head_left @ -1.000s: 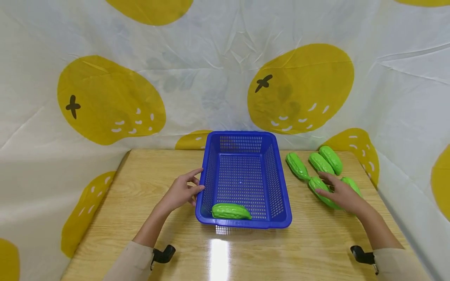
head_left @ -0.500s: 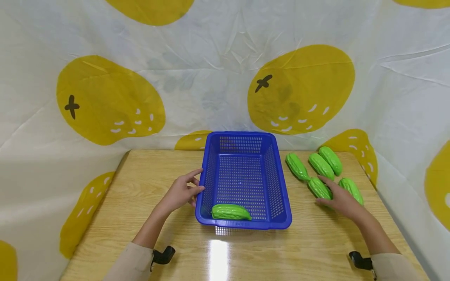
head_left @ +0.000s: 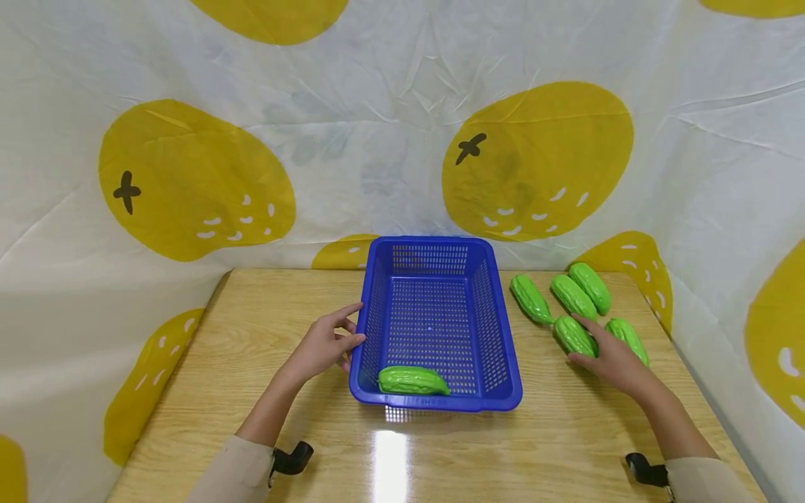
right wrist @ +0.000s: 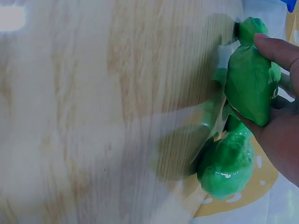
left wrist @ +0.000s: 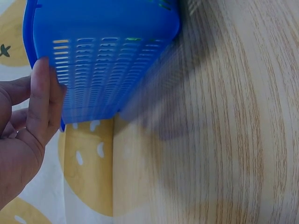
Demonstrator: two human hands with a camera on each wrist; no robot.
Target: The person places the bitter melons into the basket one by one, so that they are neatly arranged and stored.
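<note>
A blue plastic basket point(head_left: 428, 314) with slotted walls stands mid-table. My left hand point(head_left: 327, 342) holds its left rim between thumb and fingers; in the left wrist view fingers point(left wrist: 41, 88) lie against the rim and outer wall. Inside, along the near wall, lies one green bitter melon point(head_left: 413, 380). My right hand point(head_left: 610, 356) grips another bitter melon point(head_left: 574, 335) right of the basket, thumb on one side and fingers on the other. The right wrist view shows this bitter melon point(right wrist: 250, 81) between thumb and fingers, its far side hidden.
Several more bitter melons lie near the right hand: one point(head_left: 531, 299) beside the basket, two point(head_left: 574, 297) together farther back, and one point(head_left: 629, 340) right of the held one. The wooden table point(head_left: 283, 293) meets a patterned cloth point(head_left: 377, 175) at the back.
My right hand has closed around the near bitter melon and shifted it very slightly. The left hand, the basket and the bitter melon inside have stayed in place.
</note>
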